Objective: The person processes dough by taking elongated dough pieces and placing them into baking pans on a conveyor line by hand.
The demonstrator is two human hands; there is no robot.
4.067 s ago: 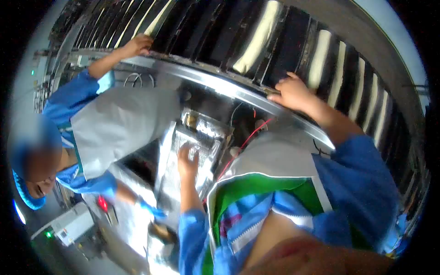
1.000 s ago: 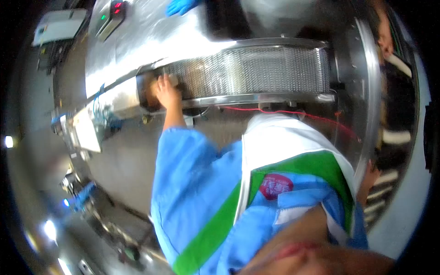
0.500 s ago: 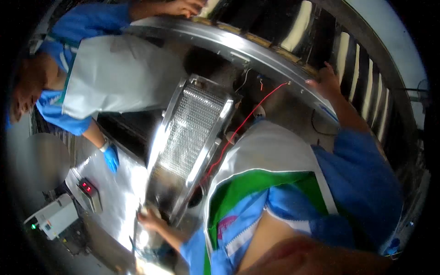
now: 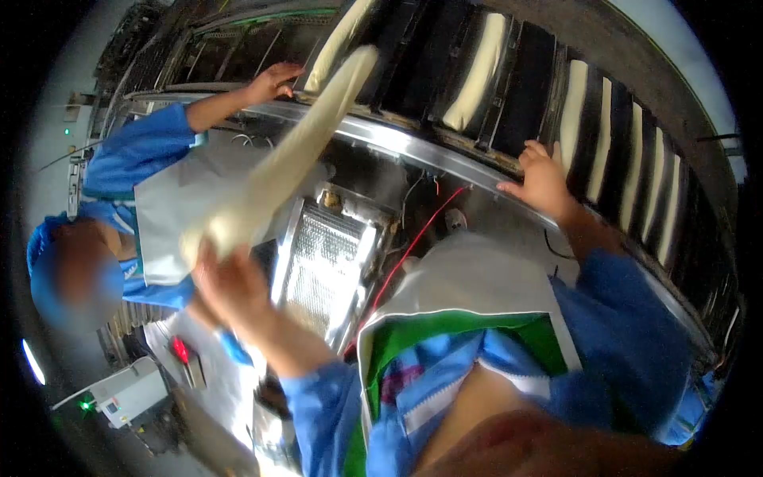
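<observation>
A long pale dough strip slants up across the middle, its lower end in my left hand, whose fingers are closed round it. The strip's upper end is over the front edge of the dark trays. At the right, my right hand rests on the front edge of the trays, thumb and fingers apart, beside another dough strip. More pale strips lie in the dark troughs.
A co-worker at the left has one hand at the tray edge and a blue-gloved hand lower down. A curved metal rail runs before the trays. Below are a perforated metal chute, a red cord and a scale.
My left hand has risen from the lower metal surface with a dough strip in it. My right hand remains at the tray edge. The view has shifted, showing more of the co-worker and trays.
</observation>
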